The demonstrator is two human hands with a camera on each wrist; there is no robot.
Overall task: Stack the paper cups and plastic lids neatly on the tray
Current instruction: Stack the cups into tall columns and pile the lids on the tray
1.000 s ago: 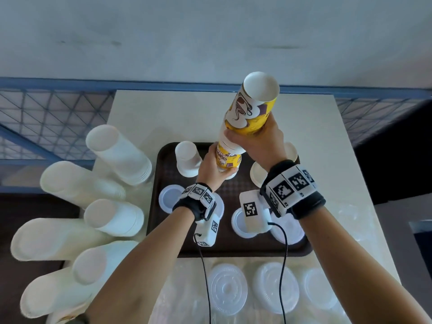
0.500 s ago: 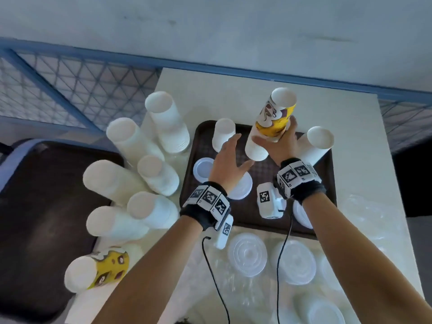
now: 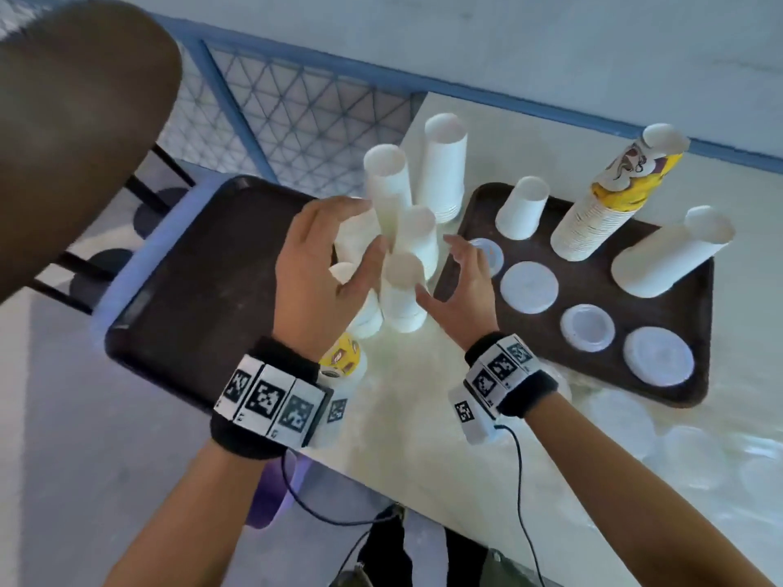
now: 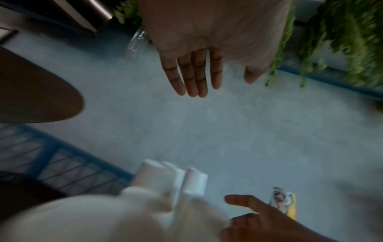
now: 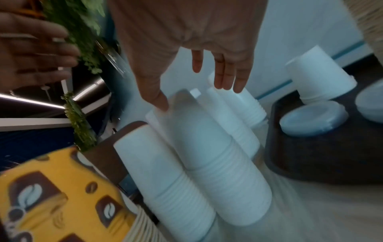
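Observation:
A brown tray [image 3: 593,290] holds a tall cup stack topped with yellow printed cups [image 3: 593,230], a white cup stack [image 3: 669,256], a short white cup [image 3: 521,209] and several white lids [image 3: 528,286]. Left of the tray stand several white cup stacks [image 3: 402,290]. My left hand [image 3: 356,235] and right hand [image 3: 440,269] are spread open on either side of the nearest stack and hold nothing. The wrist views show straight fingers on the left hand [image 4: 207,73] and the right hand [image 5: 196,85] over the white stacks [image 5: 217,155]. A yellow printed cup [image 3: 341,358] lies under my left wrist.
A second dark tray [image 3: 203,290] sits left of the table, beyond its edge. A large brown rounded object [image 3: 76,120] fills the upper left. Clear plastic lids [image 3: 678,451] lie on the table near the tray's front edge. A blue mesh railing [image 3: 305,120] runs behind.
My right hand has let go of the printed-top stack, which now stands on the tray. Both hands have moved left to the loose white stacks, and the view has swung left.

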